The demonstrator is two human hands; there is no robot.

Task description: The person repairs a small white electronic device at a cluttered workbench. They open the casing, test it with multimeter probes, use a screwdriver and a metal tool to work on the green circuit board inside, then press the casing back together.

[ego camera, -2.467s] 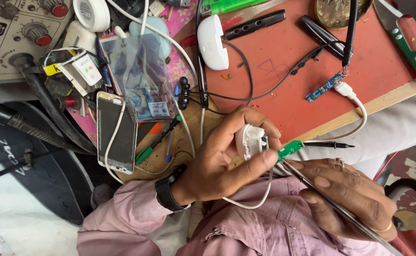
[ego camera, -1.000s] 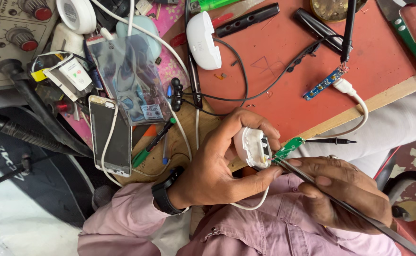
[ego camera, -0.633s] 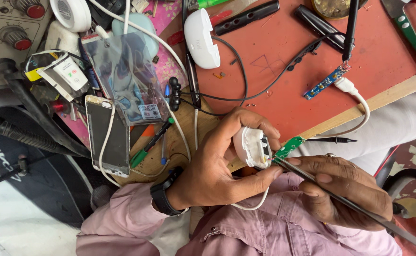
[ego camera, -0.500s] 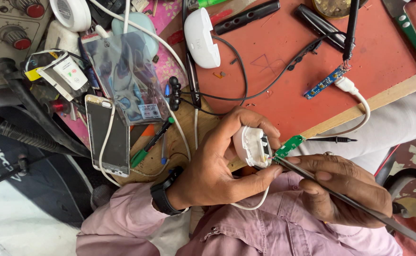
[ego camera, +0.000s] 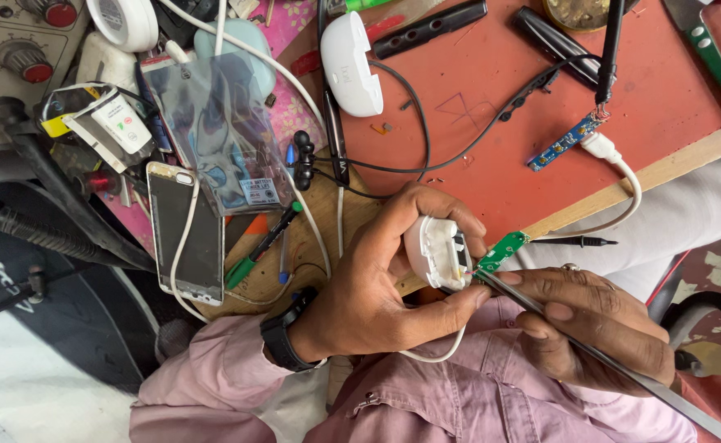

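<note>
Soldering looks underway, unfinished: left hand grips the opened white casing near the board's edge, right hand pinches the iron, tip at its green circuit board.

This is an electronics repair bench. A red work mat on a wooden board carries a bare blue circuit strip, loose cables and probes. Alongside lie a stripped phone and a knobbed power supply.
</note>
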